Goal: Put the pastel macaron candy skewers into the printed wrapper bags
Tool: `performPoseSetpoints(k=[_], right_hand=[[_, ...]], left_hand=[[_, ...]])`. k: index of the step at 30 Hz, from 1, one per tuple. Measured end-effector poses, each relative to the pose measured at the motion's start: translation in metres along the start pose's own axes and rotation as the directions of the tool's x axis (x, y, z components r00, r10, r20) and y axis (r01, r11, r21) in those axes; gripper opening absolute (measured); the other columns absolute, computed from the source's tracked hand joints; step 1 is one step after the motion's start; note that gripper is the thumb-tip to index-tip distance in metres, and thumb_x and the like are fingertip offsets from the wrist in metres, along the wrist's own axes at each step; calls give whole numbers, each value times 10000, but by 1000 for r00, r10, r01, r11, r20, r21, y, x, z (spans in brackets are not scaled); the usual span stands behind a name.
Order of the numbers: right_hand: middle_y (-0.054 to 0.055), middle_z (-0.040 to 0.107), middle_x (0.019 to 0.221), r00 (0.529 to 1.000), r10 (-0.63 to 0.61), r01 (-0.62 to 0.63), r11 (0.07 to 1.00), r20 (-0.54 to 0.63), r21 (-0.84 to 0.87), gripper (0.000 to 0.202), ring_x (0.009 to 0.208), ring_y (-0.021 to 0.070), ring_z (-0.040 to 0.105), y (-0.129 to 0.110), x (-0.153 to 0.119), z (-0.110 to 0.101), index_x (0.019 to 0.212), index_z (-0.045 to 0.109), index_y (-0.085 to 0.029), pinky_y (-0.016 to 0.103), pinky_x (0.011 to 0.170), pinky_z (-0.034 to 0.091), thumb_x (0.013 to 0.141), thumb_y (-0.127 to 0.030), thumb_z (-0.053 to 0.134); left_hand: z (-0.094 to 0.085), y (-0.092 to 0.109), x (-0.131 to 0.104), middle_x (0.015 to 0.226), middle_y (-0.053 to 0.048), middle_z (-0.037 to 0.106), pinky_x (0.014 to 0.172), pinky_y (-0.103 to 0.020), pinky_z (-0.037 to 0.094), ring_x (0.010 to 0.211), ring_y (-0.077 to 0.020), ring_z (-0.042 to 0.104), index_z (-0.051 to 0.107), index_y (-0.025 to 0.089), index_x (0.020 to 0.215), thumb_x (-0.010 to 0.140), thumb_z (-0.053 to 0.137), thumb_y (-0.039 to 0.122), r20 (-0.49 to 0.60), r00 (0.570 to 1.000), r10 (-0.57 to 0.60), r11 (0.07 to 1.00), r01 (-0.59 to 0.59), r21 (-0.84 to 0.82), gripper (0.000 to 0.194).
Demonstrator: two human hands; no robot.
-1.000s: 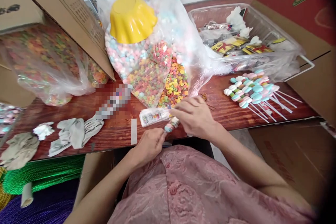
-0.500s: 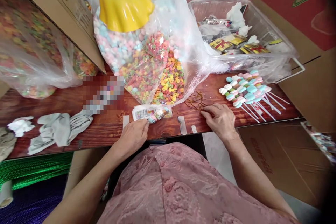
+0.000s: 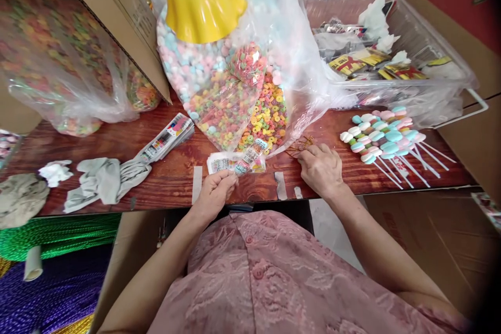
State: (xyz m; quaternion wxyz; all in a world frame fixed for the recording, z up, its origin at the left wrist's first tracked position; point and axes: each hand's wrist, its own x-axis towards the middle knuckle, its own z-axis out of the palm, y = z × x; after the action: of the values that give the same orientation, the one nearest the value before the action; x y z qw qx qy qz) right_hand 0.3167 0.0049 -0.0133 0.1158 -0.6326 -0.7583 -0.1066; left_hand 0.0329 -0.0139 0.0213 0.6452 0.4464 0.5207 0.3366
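My left hand (image 3: 217,190) is closed in a pinch at the near table edge. It holds the lower end of a small printed plastic packet (image 3: 252,154) with colourful sweets inside, tilted up to the right. Beneath that packet lies a small stack of flat printed bags (image 3: 221,162). My right hand (image 3: 321,169) rests on the table with bent fingers drawn together. Its fingertips touch the edge of a loose pile of gold twist ties (image 3: 303,145); whether one is between them is hidden.
Behind stands a clear bag of ring-shaped sweets and marshmallows (image 3: 270,115) under a yellow bowl (image 3: 205,5). Marshmallow skewers (image 3: 385,135) lie right, before a clear plastic bin (image 3: 434,78). Printed sleeves (image 3: 166,138) and a grey cloth (image 3: 99,180) lie left. Tape strips (image 3: 280,185) mark the edge.
The packet in my left hand has swung upward from lying nearly flat. My right hand has drawn its fingers in at the twist ties. The view has shifted left.
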Motion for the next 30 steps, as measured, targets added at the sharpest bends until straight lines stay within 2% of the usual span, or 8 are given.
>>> performPoseSetpoints(k=[6, 9, 13, 16, 22, 24, 27, 30], right_hand=[[76, 675, 813, 988, -44, 88, 949, -150, 302, 207, 813, 203, 584, 12, 3, -8, 809, 671, -169, 329, 742, 435, 905, -157, 488], [31, 683, 806, 972, 88, 59, 806, -219, 589, 148, 756, 168, 619, 6, -3, -14, 868, 680, -197, 311, 726, 484, 903, -194, 536], [-17, 663, 738, 946, 284, -38, 573, -155, 819, 77, 623, 120, 596, -11, -5, -23, 863, 691, -215, 266, 615, 486, 879, -243, 620], [2, 719, 824, 940, 297, -23, 544, -166, 839, 86, 709, 142, 660, -19, 0, -29, 897, 722, -224, 282, 659, 530, 870, -261, 650], [35, 773, 881, 944, 143, 67, 802, -299, 594, 156, 776, 182, 728, -14, 10, -28, 934, 764, -226, 317, 735, 583, 867, -222, 623], [29, 773, 884, 896, 245, 51, 773, -371, 633, 144, 782, 180, 729, -15, 10, -28, 944, 765, -224, 321, 761, 596, 840, -229, 665], [22, 769, 898, 807, 450, 34, 611, -382, 791, 160, 813, 182, 727, -26, 12, -33, 948, 757, -219, 336, 783, 609, 792, -250, 734], [14, 761, 905, 852, 382, 113, 533, -357, 839, 229, 796, 169, 719, -50, 14, -44, 1024, 746, -256, 313, 748, 606, 804, -197, 721]], left_hand=[[-10, -2, -2, 483, 94, 315, 443, -205, 138, 439, -44, 221, 522, 169, 675, 776, 593, 433, -10, 1000, -9, 1000, 9, -7, 291], [-10, -6, -1, 485, 87, 341, 446, -211, 152, 438, -48, 232, 536, 166, 689, 789, 571, 437, 21, 1000, -8, 1000, 8, 8, 291], [-2, -7, 4, 490, 76, 353, 455, -223, 176, 451, -62, 265, 538, 169, 675, 816, 528, 436, 97, 994, 42, 997, -48, 60, 301], [4, -7, 8, 496, 70, 357, 469, -229, 187, 466, -68, 273, 520, 175, 650, 838, 495, 404, 138, 986, 92, 987, -109, 120, 297], [1, -9, 11, 514, 71, 348, 493, -236, 193, 487, -73, 265, 464, 187, 638, 854, 470, 387, 101, 986, 131, 973, -147, 178, 294], [-1, -9, 10, 513, 71, 339, 499, -237, 192, 495, -75, 264, 455, 187, 627, 848, 478, 390, 96, 988, 125, 974, -141, 180, 301], [-1, -8, 11, 508, 71, 336, 504, -239, 192, 502, -79, 267, 476, 184, 631, 831, 485, 389, 113, 986, 120, 975, -139, 171, 287], [5, -3, 13, 519, 66, 340, 509, -240, 197, 511, -80, 267, 471, 181, 615, 833, 483, 388, 120, 985, 126, 974, -146, 174, 302]])
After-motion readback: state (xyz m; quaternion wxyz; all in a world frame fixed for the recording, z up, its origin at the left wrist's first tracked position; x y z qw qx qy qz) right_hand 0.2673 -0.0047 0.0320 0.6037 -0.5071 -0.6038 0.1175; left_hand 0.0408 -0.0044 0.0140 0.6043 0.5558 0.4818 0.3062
